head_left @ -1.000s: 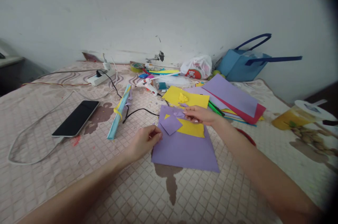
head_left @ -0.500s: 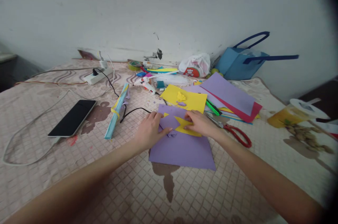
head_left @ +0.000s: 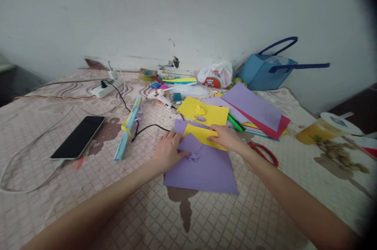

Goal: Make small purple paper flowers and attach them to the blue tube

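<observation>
Between the thumb and fingers of my left hand [head_left: 168, 148] is a small folded piece of purple paper [head_left: 192, 142]. My right hand [head_left: 226, 137] pinches the right end of a yellow paper strip [head_left: 198, 133], which lies just behind the purple piece. Both hands rest over a larger purple sheet [head_left: 203, 175] on the table. Behind it lies a yellow sheet [head_left: 213, 109], carrying a crumpled yellow scrap [head_left: 200, 110] and a purple scrap [head_left: 200, 118]. Red-handled scissors [head_left: 272, 158] are partly covered by my right forearm.
A green cutter [head_left: 236, 123] and stacked coloured paper [head_left: 255, 104] lie to the right, near a drink cup [head_left: 318, 130]. A glue gun [head_left: 160, 97] with its black cord lies behind. On the left are a rolled blue paper stick [head_left: 127, 134], a phone [head_left: 79, 137] and a power strip [head_left: 107, 88].
The small purple piece has come down and off the yellow strip, showing more of the strip. My left hand has moved slightly toward me. The camera view has shifted a little.
</observation>
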Motion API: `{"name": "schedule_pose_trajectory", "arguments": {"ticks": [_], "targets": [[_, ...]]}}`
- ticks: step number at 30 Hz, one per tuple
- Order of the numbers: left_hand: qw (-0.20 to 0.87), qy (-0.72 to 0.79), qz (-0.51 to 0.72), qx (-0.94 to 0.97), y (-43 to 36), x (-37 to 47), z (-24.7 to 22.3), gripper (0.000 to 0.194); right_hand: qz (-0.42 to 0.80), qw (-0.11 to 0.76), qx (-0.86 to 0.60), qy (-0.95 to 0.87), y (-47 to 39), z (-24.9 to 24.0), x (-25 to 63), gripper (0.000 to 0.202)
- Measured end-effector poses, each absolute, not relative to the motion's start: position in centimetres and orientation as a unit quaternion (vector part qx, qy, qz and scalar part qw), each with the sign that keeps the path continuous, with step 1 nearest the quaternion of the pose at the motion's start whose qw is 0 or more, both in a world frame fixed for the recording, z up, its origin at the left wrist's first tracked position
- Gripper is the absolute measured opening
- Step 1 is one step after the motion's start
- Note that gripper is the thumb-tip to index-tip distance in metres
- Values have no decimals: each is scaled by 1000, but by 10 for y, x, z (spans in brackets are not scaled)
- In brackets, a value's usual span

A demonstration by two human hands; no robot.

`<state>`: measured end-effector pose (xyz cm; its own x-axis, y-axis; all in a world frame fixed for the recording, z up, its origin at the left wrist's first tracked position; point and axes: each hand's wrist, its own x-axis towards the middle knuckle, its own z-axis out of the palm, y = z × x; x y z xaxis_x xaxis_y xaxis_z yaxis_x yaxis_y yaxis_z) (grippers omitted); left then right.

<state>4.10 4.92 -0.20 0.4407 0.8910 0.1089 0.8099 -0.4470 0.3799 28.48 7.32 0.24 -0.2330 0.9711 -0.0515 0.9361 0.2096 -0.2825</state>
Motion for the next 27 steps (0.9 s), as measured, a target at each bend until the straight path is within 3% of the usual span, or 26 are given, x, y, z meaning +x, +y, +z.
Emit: {"name": "schedule_pose_trajectory", "arguments": {"ticks": [8,13,18,27], "targets": [[199,487,175,832,70,31,7,11,204,58,-526,-823,83,17,296,10],[165,492,183,835,102,47,16,12,140,143,-579,-791,112,12,288,15],[142,513,174,828,140,74,13,13,117,174,-622,-754,145,-8,277,13],[139,487,165,846,213,118,5,30,276,187,-563,-756,128,0,294,18]]}}
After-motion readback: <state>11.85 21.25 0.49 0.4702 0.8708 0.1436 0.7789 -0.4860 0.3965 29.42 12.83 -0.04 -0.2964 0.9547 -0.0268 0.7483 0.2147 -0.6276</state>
